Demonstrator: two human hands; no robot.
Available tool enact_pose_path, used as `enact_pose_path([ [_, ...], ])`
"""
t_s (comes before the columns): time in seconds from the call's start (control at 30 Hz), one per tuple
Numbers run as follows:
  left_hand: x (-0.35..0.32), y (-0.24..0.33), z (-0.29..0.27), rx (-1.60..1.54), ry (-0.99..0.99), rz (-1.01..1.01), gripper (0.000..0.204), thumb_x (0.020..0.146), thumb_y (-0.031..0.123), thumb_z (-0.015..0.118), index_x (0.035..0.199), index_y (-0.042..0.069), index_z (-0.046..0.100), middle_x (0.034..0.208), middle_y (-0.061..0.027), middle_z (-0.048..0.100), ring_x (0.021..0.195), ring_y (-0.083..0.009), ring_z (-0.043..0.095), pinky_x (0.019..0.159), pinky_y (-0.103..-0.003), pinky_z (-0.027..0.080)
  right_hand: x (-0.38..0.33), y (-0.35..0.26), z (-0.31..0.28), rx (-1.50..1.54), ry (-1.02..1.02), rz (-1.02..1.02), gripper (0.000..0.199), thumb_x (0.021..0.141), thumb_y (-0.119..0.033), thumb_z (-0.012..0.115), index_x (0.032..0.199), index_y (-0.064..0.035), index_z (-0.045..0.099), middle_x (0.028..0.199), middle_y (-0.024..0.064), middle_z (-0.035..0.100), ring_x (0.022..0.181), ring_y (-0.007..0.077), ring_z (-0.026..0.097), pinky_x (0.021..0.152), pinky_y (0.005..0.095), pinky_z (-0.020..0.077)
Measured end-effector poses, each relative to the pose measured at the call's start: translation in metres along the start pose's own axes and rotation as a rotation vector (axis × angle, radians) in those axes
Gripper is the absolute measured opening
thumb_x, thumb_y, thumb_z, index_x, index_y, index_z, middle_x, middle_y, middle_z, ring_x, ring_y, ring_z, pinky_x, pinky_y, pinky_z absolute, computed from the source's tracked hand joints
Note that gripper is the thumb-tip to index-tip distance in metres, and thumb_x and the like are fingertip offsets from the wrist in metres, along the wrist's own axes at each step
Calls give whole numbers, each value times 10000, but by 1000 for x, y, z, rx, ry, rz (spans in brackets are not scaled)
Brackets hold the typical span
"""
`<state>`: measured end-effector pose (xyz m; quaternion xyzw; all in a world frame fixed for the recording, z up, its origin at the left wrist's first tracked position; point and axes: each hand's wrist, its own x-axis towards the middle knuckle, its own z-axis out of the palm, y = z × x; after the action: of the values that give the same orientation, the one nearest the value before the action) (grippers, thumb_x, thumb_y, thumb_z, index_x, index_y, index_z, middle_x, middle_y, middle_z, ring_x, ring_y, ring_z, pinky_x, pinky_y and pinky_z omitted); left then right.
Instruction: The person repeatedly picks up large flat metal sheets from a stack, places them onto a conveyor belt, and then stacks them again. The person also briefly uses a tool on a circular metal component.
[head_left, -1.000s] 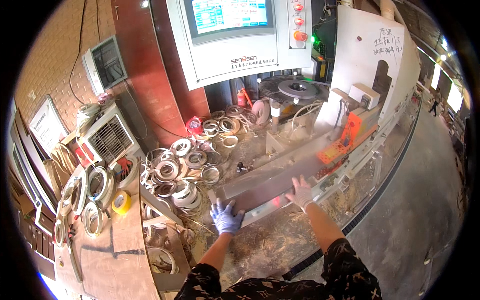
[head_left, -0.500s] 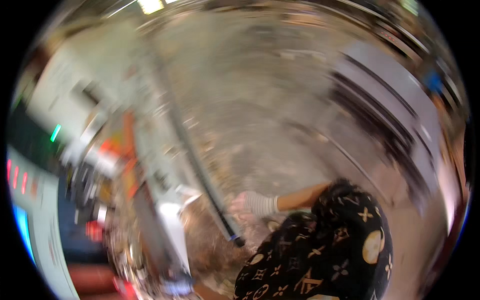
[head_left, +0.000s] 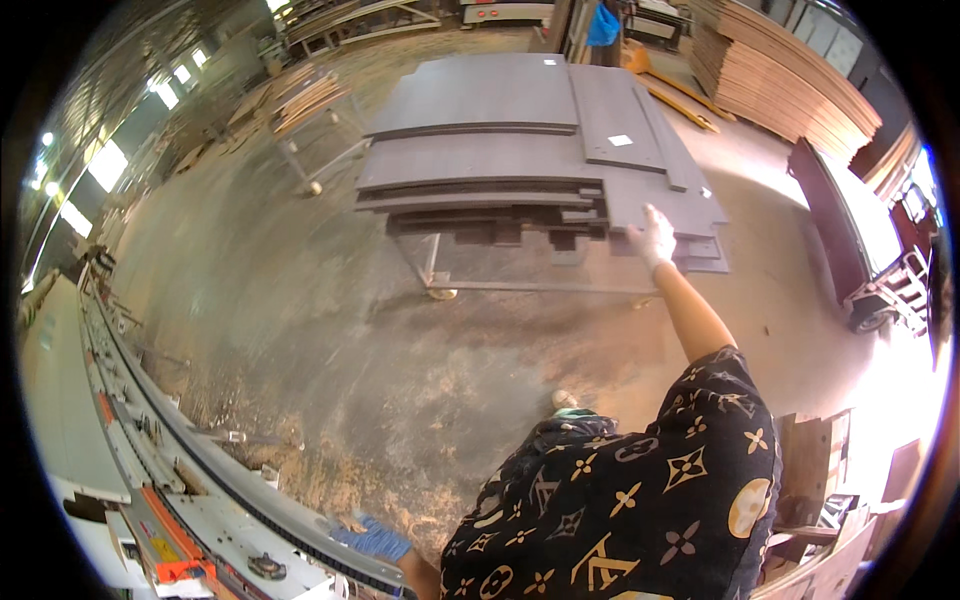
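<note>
My right hand (head_left: 655, 238), in a white glove that leaves the fingertips bare, reaches out over the near right edge of a stack of grey panels (head_left: 480, 95). Its fingers are stretched out and slightly blurred; whether they touch the top panel I cannot tell. The panels lie in uneven layers on a wheeled metal frame (head_left: 430, 270). Low on the left, my left hand (head_left: 372, 538) wears a blue glove and is beside the dark rail (head_left: 250, 500) of a long machine. Its fingers look extended with nothing visible in them.
The machine's pale bed (head_left: 60, 390) runs along the left, with an orange strip (head_left: 170, 525). Brown boards (head_left: 790, 80) are stacked at the far right, near a yellow pallet jack (head_left: 675, 90). A dark red cart (head_left: 835, 225) stands right; wooden pieces (head_left: 810, 470) lie lower right.
My view has swung right, from the machine toward the panel stack. My right hand has moved from near the machine's rail out to the panels. My left hand now shows beside the rail.
</note>
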<state>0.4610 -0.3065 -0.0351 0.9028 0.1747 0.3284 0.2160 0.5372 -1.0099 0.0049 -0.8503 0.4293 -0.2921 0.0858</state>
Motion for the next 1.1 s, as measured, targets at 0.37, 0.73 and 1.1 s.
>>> enact_pose_path([
  [0.37, -128, 225, 146, -779, -500, -297, 571, 841, 8, 549, 1374, 35, 345, 1344, -115, 433, 1252, -236, 407, 1044, -370, 335, 187, 100, 52, -228, -175, 181, 789, 734, -425, 674, 1376, -104, 347, 1148, 153, 556, 1109, 300, 532, 930, 415, 444],
  [0.73, -170, 320, 173, -805, -648, -92, 387, 838, 116, 638, 1195, 7, 534, 1210, -121, 559, 1089, -218, 555, 923, -327, 445, 118, 81, -24, 1262, -353, 107, 349, 859, -75, 558, 1205, -37, 538, 809, -27, 480, 690, 59, 432, 607, 199, 371],
  [1.1, -141, 466, 175, -1437, -319, -475, 573, 829, 160, 654, 1296, 38, 346, 1113, -118, 535, 892, -186, 584, 755, -309, 523, -63, -55, -10, 1318, -1034, -912, 457, 742, -134, 684, 1155, -30, 518, 1114, 122, 545, 1058, 251, 517, 947, 363, 402],
])
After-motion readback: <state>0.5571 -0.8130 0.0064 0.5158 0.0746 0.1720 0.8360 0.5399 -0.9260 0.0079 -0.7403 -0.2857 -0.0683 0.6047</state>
